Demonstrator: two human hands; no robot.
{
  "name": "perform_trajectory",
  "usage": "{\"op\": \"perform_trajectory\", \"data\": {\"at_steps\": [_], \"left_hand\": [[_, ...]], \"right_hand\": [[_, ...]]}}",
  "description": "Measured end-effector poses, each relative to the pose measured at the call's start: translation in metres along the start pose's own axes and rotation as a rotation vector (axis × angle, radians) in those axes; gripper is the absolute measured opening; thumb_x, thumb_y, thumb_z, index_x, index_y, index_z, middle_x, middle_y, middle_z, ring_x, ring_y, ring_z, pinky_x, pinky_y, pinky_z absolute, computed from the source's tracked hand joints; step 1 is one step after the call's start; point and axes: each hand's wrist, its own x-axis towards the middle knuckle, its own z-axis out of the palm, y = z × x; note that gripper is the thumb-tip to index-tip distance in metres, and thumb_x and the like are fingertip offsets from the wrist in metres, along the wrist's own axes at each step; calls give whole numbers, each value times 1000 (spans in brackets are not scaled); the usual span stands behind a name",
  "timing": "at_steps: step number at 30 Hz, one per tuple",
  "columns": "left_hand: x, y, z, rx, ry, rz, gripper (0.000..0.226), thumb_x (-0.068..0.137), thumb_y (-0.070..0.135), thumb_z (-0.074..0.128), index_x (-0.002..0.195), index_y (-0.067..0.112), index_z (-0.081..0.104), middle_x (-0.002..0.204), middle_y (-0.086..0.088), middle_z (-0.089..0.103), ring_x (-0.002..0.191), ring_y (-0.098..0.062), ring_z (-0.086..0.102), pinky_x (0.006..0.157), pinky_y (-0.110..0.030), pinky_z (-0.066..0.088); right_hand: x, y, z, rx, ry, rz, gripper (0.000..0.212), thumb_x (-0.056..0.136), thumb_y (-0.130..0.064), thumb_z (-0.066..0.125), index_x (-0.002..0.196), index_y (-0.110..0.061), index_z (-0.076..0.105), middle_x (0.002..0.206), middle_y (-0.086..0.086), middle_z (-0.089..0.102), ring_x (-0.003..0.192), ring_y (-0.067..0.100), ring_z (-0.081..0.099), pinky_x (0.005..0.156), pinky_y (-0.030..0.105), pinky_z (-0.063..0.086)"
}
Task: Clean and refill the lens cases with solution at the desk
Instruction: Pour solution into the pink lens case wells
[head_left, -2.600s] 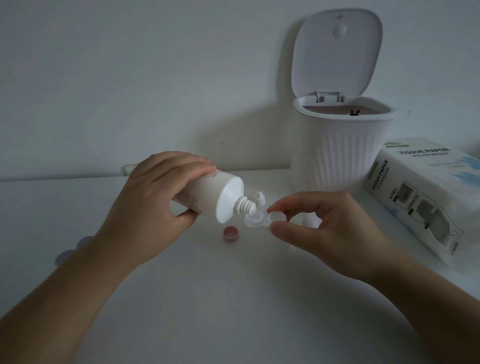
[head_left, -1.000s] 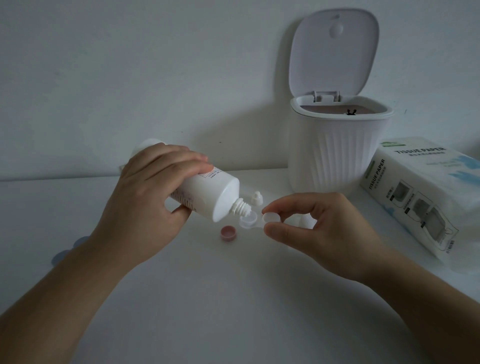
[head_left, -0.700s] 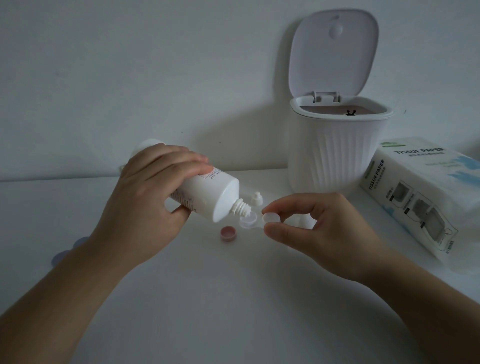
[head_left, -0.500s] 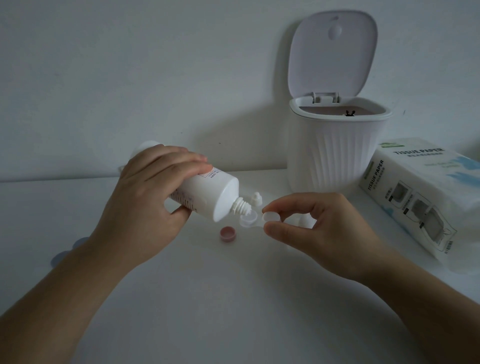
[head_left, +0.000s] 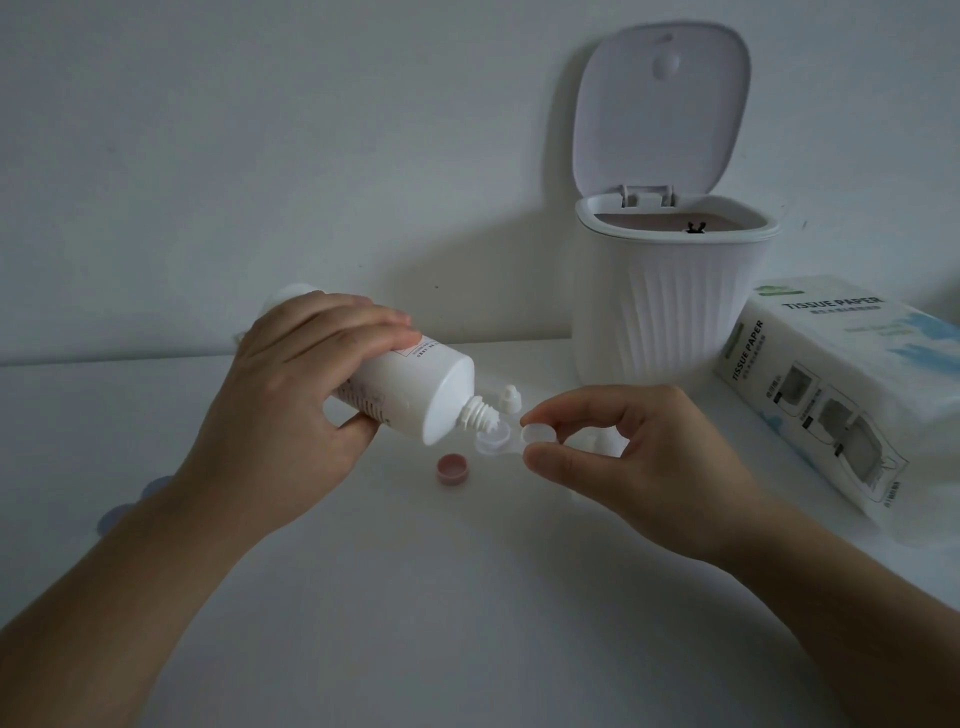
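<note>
My left hand (head_left: 291, 400) grips a white solution bottle (head_left: 431, 395), tilted down to the right. Its nozzle tip sits over the left well of a clear lens case (head_left: 498, 441). My right hand (head_left: 623, 447) pinches the case's right well between thumb and forefinger, just above the white desk (head_left: 467, 597). A pink case cap (head_left: 451, 469) lies open side up on the desk below the bottle. The bottle's small white cap (head_left: 509, 399) stands behind the case.
A white ribbed bin (head_left: 670, 301) with its lid up stands at the back right against the wall. A tissue paper pack (head_left: 831, 395) lies right of it. Bluish round pieces (head_left: 135, 504) peek out by my left forearm.
Since 2.6 s ago the bottle has tipped lower and its nozzle has come down onto the case's left well. Over the last second both hands have stayed almost still.
</note>
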Motion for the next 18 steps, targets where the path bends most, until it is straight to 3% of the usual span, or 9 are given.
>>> {"op": "perform_trajectory", "data": {"at_steps": [5,11,12,14,16,18], "left_hand": [[-2,0,1,-41,-17,-39,53,70,-1,78,121,10,70,126,8,62,122,-20,54,95,-39,48],[-6,3,1,-202,-18,-230,70,64,1,91,127,16,67,126,16,60,120,-4,49,86,-42,56],[-7,3,1,-220,-11,-259,71,64,3,92,128,18,66,125,19,60,120,-3,49,89,-40,56],[-9,2,0,-260,10,-340,73,65,9,93,130,26,65,123,31,57,118,5,51,99,-17,46],[-10,1,-1,-325,27,-439,73,65,18,92,129,40,62,121,35,60,114,16,52,92,1,36],[-10,0,0,-397,37,-502,72,65,28,94,126,47,60,119,33,64,113,14,56,89,-5,42]], "right_hand": [[0,-1,0,16,21,-1,9,81,-36,75,89,-33,77,86,-4,74,82,6,70,77,10,50],[1,0,-1,27,19,12,11,81,-39,74,89,-32,77,84,-5,73,84,5,69,77,8,49],[1,0,-1,24,17,12,10,81,-39,74,89,-33,77,85,-6,73,85,4,69,79,8,49],[1,1,-1,29,15,15,10,82,-39,74,90,-35,76,86,-8,74,86,3,69,81,8,48],[1,1,-1,32,4,21,10,82,-39,74,92,-37,76,87,-10,74,88,2,69,82,7,47],[1,0,-1,33,-3,25,10,83,-39,74,92,-37,76,87,-11,74,88,1,69,81,6,47]]}}
